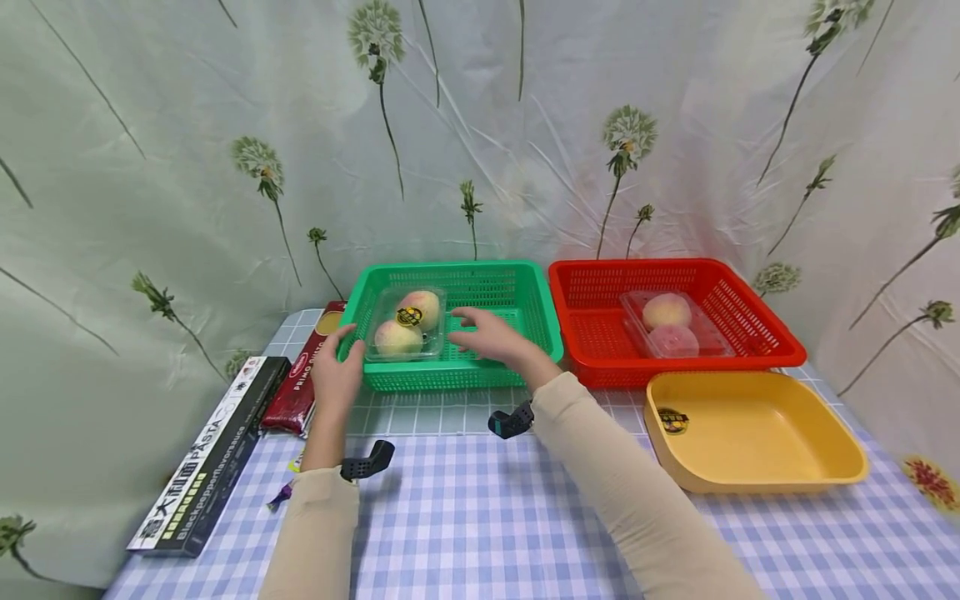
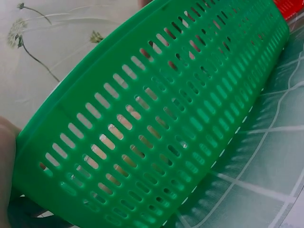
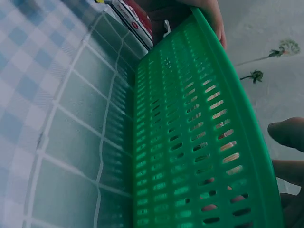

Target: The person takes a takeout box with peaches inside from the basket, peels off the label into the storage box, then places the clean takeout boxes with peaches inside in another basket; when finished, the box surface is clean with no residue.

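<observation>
While the clear pack of two peaches sits in the left part of the green basket, both hands are stretched out on either side of it, and the step in hand looks to be getting them set around the pack or the basket that bears it. From this pose, a secure hold would seem to call for the right hand to bring its thumb and fingers inward against the pack, with the left keeping the corner steady so the basket does not slide or tip. The right forearm slants in from the lower right, its wrist over the front rim; the fingers are parted from the thumb, reach inside the basket just beside the pack, and hold nothing. The left arm runs nearly straight ahead, and the left hand lies about the basket's front left corner, thumb apart from the fingers. Its fingers are mostly cut off in the left wrist view, so whether they actually grip the rim or merely rest there cannot be told.
</observation>
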{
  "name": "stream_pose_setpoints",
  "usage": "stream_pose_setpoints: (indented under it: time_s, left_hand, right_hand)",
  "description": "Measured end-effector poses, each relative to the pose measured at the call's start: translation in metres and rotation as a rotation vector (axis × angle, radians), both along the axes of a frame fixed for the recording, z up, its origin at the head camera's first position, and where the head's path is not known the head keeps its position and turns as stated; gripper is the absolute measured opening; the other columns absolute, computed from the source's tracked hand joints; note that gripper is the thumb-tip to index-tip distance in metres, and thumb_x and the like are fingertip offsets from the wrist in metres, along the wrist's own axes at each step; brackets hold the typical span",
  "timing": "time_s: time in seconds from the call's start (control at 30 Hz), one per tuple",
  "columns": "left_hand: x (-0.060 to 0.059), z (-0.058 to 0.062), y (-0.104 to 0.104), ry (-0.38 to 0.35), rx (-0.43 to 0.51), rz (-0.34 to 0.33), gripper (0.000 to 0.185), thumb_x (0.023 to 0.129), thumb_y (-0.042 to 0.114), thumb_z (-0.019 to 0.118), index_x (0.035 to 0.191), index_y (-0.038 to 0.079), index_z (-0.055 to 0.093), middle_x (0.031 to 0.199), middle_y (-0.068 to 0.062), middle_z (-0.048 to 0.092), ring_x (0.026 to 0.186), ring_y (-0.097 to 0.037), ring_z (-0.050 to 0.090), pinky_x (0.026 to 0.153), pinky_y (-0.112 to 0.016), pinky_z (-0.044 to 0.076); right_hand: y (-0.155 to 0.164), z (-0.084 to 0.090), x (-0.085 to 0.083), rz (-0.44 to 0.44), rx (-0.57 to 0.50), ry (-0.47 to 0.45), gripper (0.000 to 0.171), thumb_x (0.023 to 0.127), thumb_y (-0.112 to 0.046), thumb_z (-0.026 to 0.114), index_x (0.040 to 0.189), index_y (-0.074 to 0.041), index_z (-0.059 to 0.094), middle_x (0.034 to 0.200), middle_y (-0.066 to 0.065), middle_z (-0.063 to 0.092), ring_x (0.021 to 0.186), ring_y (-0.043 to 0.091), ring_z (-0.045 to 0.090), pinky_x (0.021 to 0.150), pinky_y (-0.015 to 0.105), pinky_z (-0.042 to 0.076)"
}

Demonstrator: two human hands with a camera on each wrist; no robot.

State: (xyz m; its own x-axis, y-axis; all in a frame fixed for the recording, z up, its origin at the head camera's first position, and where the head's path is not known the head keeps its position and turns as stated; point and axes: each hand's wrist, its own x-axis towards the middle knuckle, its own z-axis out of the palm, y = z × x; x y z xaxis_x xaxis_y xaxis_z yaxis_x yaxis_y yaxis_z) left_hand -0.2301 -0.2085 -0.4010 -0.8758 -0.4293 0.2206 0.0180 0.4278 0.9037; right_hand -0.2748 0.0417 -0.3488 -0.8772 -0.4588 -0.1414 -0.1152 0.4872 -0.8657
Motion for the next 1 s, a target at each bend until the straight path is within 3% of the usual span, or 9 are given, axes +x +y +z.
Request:
stream_pose_setpoints:
  time_s: [0.17, 0.43, 0.63, 1.0]
  left_hand:
    - [0.0, 0.001, 0.002, -0.005, 0.017, 0.024, 0.04, 0.097, 0.021, 0.055, 0.137, 0.012, 0.06, 0.148, -0.018, 0.052, 0.142, -0.036, 0.042, 0.117, -0.056, 0.033]
    - [0.0, 0.004, 0.004, -0.03, 0.018, 0.035, 0.04, 0.098, 0.02, 0.053, 0.137, 0.013, 0.059, 0.149, -0.017, 0.05, 0.142, -0.036, 0.042, 0.116, -0.057, 0.033]
    - [0.001, 0.004, 0.005, -0.029, 0.024, 0.042, 0.04, 0.098, 0.02, 0.053, 0.137, 0.013, 0.06, 0.149, -0.017, 0.05, 0.143, -0.035, 0.041, 0.117, -0.057, 0.032]
    - [0.002, 0.004, 0.007, -0.03, 0.039, 0.04, 0.039, 0.098, 0.02, 0.054, 0.136, 0.014, 0.06, 0.149, -0.018, 0.05, 0.14, -0.036, 0.043, 0.114, -0.056, 0.034]
  right_hand:
    - [-0.008, 0.002, -0.006, -0.001, -0.041, -0.172, 0.064, 0.103, -0.028, 0.054, 0.159, -0.018, 0.024, 0.162, 0.017, 0.029, 0.128, 0.035, 0.059, 0.113, 0.056, 0.039]
    - [-0.013, 0.002, -0.015, -0.048, -0.195, -0.345, 0.061, 0.104, -0.023, 0.052, 0.159, -0.018, 0.026, 0.163, 0.013, 0.029, 0.125, 0.033, 0.062, 0.119, 0.056, 0.03]
    - [-0.012, 0.0, -0.017, -0.076, -0.335, -0.434, 0.06, 0.105, -0.019, 0.05, 0.159, -0.016, 0.024, 0.163, 0.015, 0.029, 0.132, 0.037, 0.056, 0.118, 0.056, 0.032]
    - [-0.008, -0.005, -0.021, -0.118, -0.488, -0.52, 0.057, 0.104, -0.015, 0.052, 0.157, -0.013, 0.03, 0.16, 0.02, 0.031, 0.134, 0.041, 0.052, 0.111, 0.053, 0.042]
